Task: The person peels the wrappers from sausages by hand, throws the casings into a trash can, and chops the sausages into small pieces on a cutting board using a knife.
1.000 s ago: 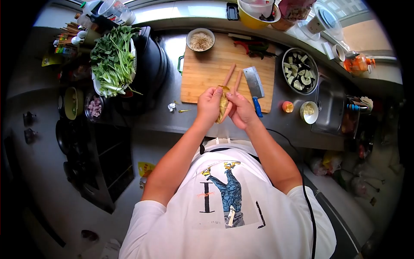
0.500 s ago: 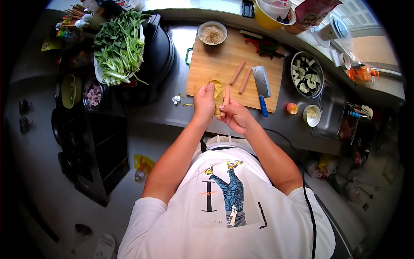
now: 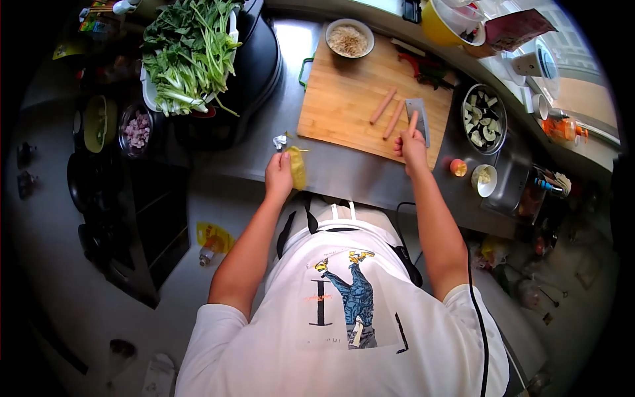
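Observation:
My left hand (image 3: 278, 176) is closed on a yellow wrapper (image 3: 297, 168) at the counter's front edge, beside a crumpled white scrap (image 3: 280, 141). At the cutting board's right part, my right hand (image 3: 413, 149) grips a sausage (image 3: 413, 124) that points away from me, over the cleaver. The cleaver's blade (image 3: 423, 114) shows beyond the hand; its blue handle is hidden. Two more sausages, one on the left (image 3: 383, 106) and one nearer the cleaver (image 3: 394, 120), lie on the wooden cutting board (image 3: 337, 99).
A bowl of shreds (image 3: 348, 38) and red and green peppers (image 3: 423, 71) are at the board's far side. Cut eggplant fills a metal bowl (image 3: 483, 119) on the right, near a small white bowl (image 3: 485, 180) and the sink. Leafy greens (image 3: 188, 56) stand left.
My hands have moved apart: the left went left with the wrapper, the right went right with the sausage over the cleaver. The view has shifted slightly.

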Demonstrator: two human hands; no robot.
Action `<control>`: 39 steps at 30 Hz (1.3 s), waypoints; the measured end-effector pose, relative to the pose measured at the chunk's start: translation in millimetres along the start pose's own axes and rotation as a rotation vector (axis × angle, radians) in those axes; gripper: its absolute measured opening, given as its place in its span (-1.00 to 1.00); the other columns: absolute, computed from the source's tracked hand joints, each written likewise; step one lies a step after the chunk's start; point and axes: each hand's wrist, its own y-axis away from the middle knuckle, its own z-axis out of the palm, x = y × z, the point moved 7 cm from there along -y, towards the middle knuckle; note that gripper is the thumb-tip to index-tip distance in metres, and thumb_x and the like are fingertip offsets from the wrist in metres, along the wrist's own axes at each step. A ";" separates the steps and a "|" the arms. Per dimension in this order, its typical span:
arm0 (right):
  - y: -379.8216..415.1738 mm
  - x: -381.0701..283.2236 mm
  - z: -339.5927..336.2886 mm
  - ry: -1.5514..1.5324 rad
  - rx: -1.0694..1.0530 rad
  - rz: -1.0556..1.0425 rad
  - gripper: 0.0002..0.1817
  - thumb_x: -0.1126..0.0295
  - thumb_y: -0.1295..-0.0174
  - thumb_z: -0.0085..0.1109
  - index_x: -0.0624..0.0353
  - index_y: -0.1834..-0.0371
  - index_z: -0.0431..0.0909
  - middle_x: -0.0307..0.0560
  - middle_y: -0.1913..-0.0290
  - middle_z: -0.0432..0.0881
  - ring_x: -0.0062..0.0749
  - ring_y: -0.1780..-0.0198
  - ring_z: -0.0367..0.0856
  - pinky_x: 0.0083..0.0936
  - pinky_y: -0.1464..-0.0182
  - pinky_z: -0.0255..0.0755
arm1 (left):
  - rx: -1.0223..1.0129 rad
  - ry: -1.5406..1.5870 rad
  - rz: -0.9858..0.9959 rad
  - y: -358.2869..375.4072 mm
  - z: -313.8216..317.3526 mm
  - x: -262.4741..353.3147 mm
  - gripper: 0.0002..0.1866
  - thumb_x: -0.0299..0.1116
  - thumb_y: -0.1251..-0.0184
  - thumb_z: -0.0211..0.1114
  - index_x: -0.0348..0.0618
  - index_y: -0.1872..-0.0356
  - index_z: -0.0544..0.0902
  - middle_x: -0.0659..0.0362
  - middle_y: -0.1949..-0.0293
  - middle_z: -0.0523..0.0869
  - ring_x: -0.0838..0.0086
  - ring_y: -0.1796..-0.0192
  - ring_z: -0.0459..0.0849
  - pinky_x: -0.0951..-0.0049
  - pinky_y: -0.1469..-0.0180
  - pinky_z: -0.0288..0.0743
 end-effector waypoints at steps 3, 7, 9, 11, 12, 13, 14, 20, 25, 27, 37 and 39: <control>-50.3 28.0 -23.8 0.424 0.244 -0.188 -0.77 0.24 -0.34 0.12 0.18 0.14 0.46 -0.07 0.39 0.62 -0.30 0.41 0.63 -0.36 0.40 0.51 | -0.002 -0.133 0.030 4.1 -11.8 5.0 -0.68 -0.16 -0.56 0.08 -0.25 0.17 0.62 0.06 0.31 0.67 0.36 0.26 0.61 0.33 0.14 0.48; 5.8 -28.3 -18.6 0.743 0.467 -0.221 -0.63 0.24 -0.22 0.22 0.31 0.06 0.50 0.22 0.30 0.62 0.21 0.16 0.59 -0.06 0.06 0.46 | 0.059 -0.341 0.241 -9.6 -18.8 22.5 -0.78 -0.25 -0.45 0.20 -0.21 0.22 0.64 -0.02 0.08 0.66 0.09 0.12 0.62 0.24 0.07 0.50; 25.2 -36.7 -4.7 0.806 0.500 -0.394 -0.64 0.25 -0.21 0.22 0.31 0.08 0.50 0.20 0.26 0.62 0.17 0.15 0.59 -0.08 0.06 0.46 | 0.080 -0.407 0.363 -12.7 -19.1 37.6 -0.82 -0.29 -0.37 0.26 -0.20 0.26 0.65 0.00 -0.01 0.62 0.07 0.01 0.58 0.22 0.01 0.50; 46.3 -46.3 20.4 0.808 0.403 -0.619 -0.66 0.28 -0.22 0.21 0.33 0.08 0.50 0.16 0.20 0.59 0.07 0.15 0.57 -0.14 0.07 0.46 | 0.103 -0.471 0.477 -14.3 -22.0 51.4 -0.85 -0.33 -0.30 0.33 -0.19 0.29 0.66 0.02 -0.09 0.59 0.05 -0.09 0.54 0.19 -0.04 0.49; 50.3 -43.7 41.6 0.728 0.267 -0.603 -0.69 0.36 -0.23 0.19 0.33 0.04 0.49 0.16 0.24 0.59 0.00 0.19 0.59 -0.21 0.12 0.47 | 0.040 -0.520 0.558 -14.4 -18.2 56.9 -0.87 -0.32 -0.25 0.35 -0.16 0.33 0.67 0.04 -0.17 0.55 0.07 -0.19 0.48 0.19 -0.11 0.48; 64.0 -35.7 62.3 0.696 0.131 -0.607 -0.71 0.40 -0.24 0.20 0.30 0.02 0.50 0.12 0.30 0.60 -0.08 0.24 0.63 -0.29 0.19 0.49 | -0.024 -0.570 0.639 -13.7 -14.1 61.0 -0.88 -0.32 -0.21 0.38 -0.12 0.36 0.67 0.06 -0.24 0.51 0.09 -0.29 0.42 0.18 -0.17 0.46; 74.9 -29.1 85.3 0.658 0.010 -0.564 -0.71 0.40 -0.23 0.24 0.24 0.02 0.52 0.03 0.37 0.60 -0.16 0.32 0.63 -0.33 0.25 0.49 | -0.022 -0.566 0.634 -16.8 -16.7 61.2 -0.88 -0.32 -0.21 0.38 -0.12 0.36 0.67 0.06 -0.24 0.51 0.09 -0.29 0.42 0.18 -0.17 0.46; 109.5 -12.8 178.9 0.665 -0.332 -0.443 -0.66 0.35 -0.16 0.28 0.18 0.03 0.48 0.05 0.34 0.62 0.00 0.25 0.63 -0.19 0.19 0.49 | -0.186 -0.678 0.790 -30.1 -7.5 56.5 -0.87 -0.33 -0.18 0.38 -0.14 0.36 0.69 0.11 -0.28 0.50 0.13 -0.34 0.39 0.17 -0.26 0.42; 102.3 -5.1 197.7 0.725 -0.371 -0.492 -0.67 0.36 -0.14 0.27 0.19 0.04 0.48 0.06 0.32 0.63 0.01 0.23 0.63 -0.17 0.16 0.50 | -0.246 -0.615 0.823 -38.7 4.2 46.6 -0.87 -0.35 -0.22 0.34 -0.20 0.35 0.64 0.12 -0.16 0.60 0.20 -0.20 0.52 0.24 -0.15 0.50; 101.7 -3.4 201.7 0.742 -0.391 -0.503 -0.67 0.37 -0.14 0.26 0.20 0.04 0.47 0.06 0.32 0.63 0.02 0.22 0.63 -0.16 0.16 0.50 | -0.235 -0.585 0.835 -38.8 7.5 45.7 -0.88 -0.38 -0.21 0.32 -0.21 0.35 0.62 0.12 -0.09 0.61 0.21 -0.12 0.55 0.25 -0.09 0.52; 91.4 11.4 215.3 0.672 -0.401 -0.598 -0.62 0.42 -0.12 0.23 0.18 -0.03 0.46 0.11 0.29 0.64 0.05 0.21 0.63 -0.15 0.13 0.50 | -0.167 -0.515 0.794 -35.3 36.9 32.1 -0.93 -0.47 -0.14 0.24 -0.20 0.38 0.54 0.08 0.27 0.59 0.09 0.11 0.59 0.13 0.12 0.55; 89.9 12.0 212.9 0.659 -0.444 -0.629 -0.60 0.43 -0.12 0.24 0.18 -0.05 0.46 0.09 0.30 0.63 0.01 0.23 0.63 -0.19 0.15 0.50 | -0.093 -0.506 0.746 -36.2 40.0 29.0 -0.92 -0.47 -0.13 0.24 -0.21 0.37 0.54 0.07 0.28 0.61 0.10 0.16 0.60 0.17 0.15 0.55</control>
